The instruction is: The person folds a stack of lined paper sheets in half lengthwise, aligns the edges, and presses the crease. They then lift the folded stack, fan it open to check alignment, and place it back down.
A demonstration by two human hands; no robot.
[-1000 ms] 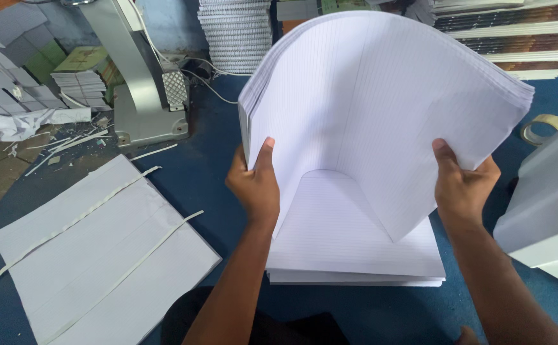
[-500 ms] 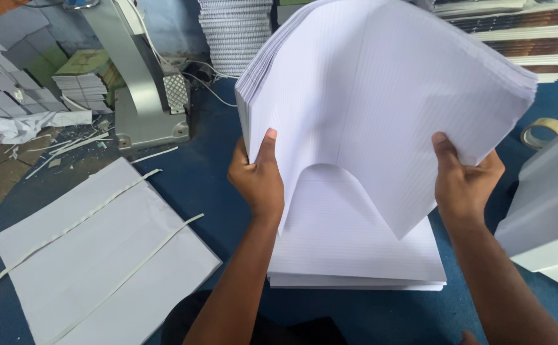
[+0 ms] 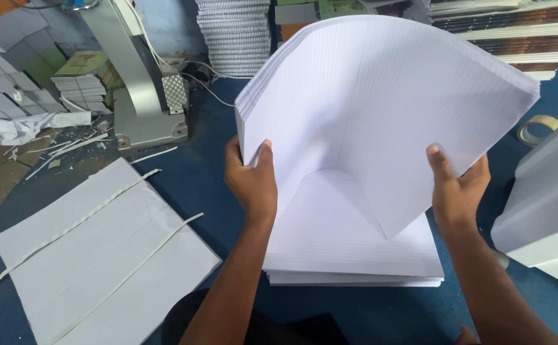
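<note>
- Head camera view, looking down over a dark blue table (image 3: pixel 202 172) at two bare forearms reaching forward from the bottom edge.
- Left hand (image 3: pixel 251 182) is raised upright, thumb laid across the front of a thick bundle of white ruled paper sheets (image 3: pixel 381 108), fingers hidden behind it; it is clenched on the bundle's lower left edge.
- Right hand (image 3: pixel 459 188) mirrors it, thumb pointing up on the front of the sheets and fingers behind, clamped on the bundle's lower right edge.
- One bundle is held; it is lifted off the table, curving upward and fanning at the top left, between the two hands.
- One flat stack of white ruled paper (image 3: pixel 349 243) lies on the table directly beneath the lifted bundle, between the forearms.
- One large pale grey sheet (image 3: pixel 100 255) lies to the left, with two thin white paper strips (image 3: pixel 74 223) across it.
- One grey metal machine (image 3: pixel 141 96) stands at the upper left.
- One roll of tape (image 3: pixel 538 130) lies at the right edge, near one white block of stacked paper (image 3: pixel 547 198).
- One tall pile of white spiral bindings (image 3: pixel 234 32) stands at the top, behind the bundle.
</note>
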